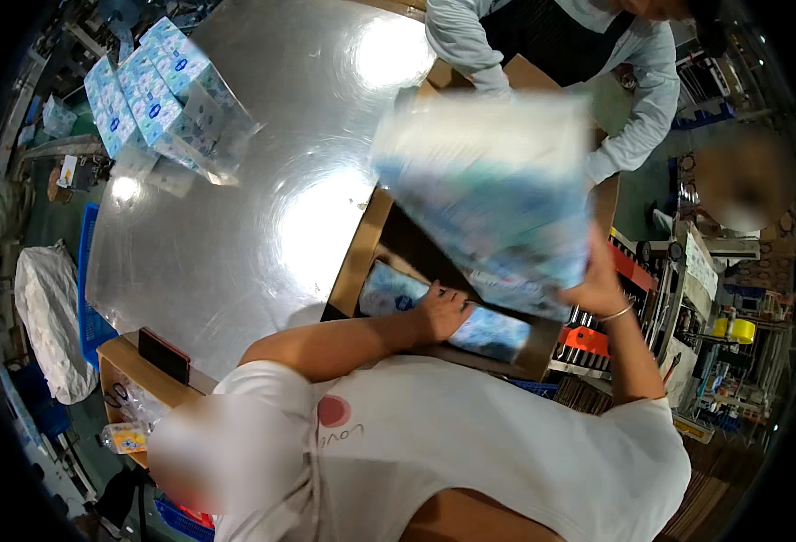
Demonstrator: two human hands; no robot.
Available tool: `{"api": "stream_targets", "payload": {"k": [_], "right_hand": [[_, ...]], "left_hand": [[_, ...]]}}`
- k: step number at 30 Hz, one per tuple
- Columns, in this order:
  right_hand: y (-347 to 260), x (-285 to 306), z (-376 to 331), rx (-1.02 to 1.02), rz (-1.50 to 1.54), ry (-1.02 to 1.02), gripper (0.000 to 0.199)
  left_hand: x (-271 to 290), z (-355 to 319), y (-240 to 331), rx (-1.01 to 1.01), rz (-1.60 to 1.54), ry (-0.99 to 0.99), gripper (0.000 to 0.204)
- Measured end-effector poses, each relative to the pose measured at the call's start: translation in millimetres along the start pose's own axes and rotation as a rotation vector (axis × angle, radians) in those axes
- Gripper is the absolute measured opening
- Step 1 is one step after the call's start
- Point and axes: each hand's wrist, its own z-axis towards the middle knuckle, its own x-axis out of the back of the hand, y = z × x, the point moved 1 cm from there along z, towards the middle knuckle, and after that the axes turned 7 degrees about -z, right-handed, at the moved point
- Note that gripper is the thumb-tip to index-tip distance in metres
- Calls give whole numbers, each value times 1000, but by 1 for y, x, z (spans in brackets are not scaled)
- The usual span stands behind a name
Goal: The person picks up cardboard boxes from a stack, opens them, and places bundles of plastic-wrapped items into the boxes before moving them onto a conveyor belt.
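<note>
Over the open cardboard carton at the right edge of the steel desk, the right hand props a large plastic-wrapped tissue pack from below, fingers spread against its lower right corner; the pack is tilted and motion-blurred, clear of the carton's mouth. The left hand lies flat, fingers extended, on the packs already lying inside the carton.

My reading of the risks: the raised pack is held at one corner only (slick film, by the look of it), so it could slide off the palm and land askew on the carton rim or drop to the right, off the desk. Coming down tilted, it could catch the near flap or trap the left hand beneath it. A co-worker's sleeve reaches toward the carton's far end, so the two might collide there. A stack of blue-and-white tissue packs sits well apart at the far left.
</note>
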Motion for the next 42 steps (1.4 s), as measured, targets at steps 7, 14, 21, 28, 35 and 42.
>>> {"api": "stream_targets", "payload": {"k": [7,14,21,28,35,42], "right_hand": [[227,-245,-36,-33,-708,-224,81],[151,-267,39,176,-649,-819,22],[-107,-259,209,398,-11,-251,30],[-270,-386,346,192,-111,-395,56],[-214,-420,363,479,-218,186,46],[-167,-423,428,512,-127,129,38]], "left_hand": [[70,-41,-83,57,-781,204,30],[232,-287,-293,1248,548,1201,48],[210,-356,-364,1764,-242,1141,90],[157,-350,-271,1524,-80,1383,91],[88,-390,-173,1311,-69,1303,92],[86,-370,-131,1351,-132,1165,87]]}}
